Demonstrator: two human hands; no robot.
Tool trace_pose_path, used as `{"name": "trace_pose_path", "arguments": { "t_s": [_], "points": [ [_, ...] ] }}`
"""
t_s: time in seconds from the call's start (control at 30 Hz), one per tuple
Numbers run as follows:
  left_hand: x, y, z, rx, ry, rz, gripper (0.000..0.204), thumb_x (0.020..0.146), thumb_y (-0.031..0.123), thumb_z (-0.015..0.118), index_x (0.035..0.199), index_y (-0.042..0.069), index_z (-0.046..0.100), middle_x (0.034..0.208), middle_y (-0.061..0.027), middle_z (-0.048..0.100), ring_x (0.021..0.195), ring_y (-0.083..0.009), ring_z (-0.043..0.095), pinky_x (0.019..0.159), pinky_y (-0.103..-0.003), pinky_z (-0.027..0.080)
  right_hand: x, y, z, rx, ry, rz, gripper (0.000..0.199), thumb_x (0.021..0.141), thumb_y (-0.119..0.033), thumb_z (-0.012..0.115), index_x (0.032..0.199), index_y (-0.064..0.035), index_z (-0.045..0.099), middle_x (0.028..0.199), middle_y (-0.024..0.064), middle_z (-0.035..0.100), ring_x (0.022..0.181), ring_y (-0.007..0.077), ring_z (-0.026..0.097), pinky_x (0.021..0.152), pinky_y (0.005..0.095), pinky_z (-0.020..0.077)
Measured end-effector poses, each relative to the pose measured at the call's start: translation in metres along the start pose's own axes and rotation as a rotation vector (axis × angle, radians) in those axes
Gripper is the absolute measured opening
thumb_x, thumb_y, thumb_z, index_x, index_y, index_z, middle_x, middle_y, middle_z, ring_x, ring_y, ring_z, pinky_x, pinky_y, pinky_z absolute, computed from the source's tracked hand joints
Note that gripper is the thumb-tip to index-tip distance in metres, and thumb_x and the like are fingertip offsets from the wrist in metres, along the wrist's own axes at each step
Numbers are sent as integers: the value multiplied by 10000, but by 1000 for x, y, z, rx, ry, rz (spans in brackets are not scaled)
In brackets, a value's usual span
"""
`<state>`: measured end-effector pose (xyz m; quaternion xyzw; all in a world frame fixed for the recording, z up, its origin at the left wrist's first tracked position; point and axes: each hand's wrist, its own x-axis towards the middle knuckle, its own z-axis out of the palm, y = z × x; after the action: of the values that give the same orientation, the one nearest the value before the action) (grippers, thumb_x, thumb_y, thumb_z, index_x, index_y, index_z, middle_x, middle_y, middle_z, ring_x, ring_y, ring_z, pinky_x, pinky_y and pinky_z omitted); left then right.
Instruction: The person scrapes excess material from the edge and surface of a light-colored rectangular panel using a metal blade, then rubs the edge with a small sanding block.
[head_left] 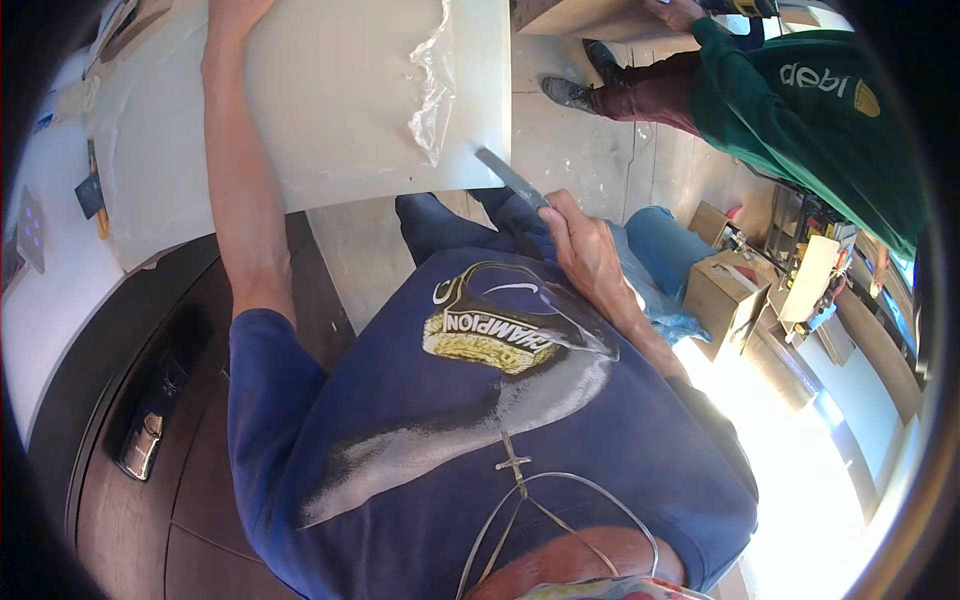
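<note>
In my right hand [583, 240] is a flat grey metal file [512, 180], with my fingers closed round its near end. The file points up and to the left, its far end at the near right corner of a pale, smooth panel [340, 110]. Crumpled clear plastic film [432, 95] lies along the panel's right side. My left arm reaches across the panel, and my left hand [238, 12] is cut off by the upper edge of the view. Its fingers do not show.
To the right a co-worker in a green sweatshirt [800, 110] holds a power tool [740, 6] at a wooden piece. Blue plastic [665, 255] and an open cardboard box [725, 290] stand behind my right arm. A dark-bladed tool [90, 195] lies left of the panel.
</note>
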<state>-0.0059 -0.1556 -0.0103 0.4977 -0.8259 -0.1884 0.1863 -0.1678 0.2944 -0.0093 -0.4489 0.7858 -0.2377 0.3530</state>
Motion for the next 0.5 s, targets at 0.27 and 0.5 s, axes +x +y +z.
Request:
{"name": "trace_pose_path", "arguments": {
  "t_s": [0.27,0.5],
  "points": [
    [7,-13,11,-1,43,27,384,1034,325,587,1051,-54,653,1047,-205,685,961,-308,637,886,-418,495,43,-10,-10,-5,74,-41,155,1066,-255,557,1082,-105,591,717,257,637,711,507,634,588,589,455],
    [4,-13,13,37,50,9,374,1039,323,577,1036,-46,638,1028,-192,670,957,-294,623,889,-424,490,34,-4,8,51,104,-30,173,1070,-258,548,1094,-98,609,710,255,633,734,513,632,615,579,466]
  ]
}}
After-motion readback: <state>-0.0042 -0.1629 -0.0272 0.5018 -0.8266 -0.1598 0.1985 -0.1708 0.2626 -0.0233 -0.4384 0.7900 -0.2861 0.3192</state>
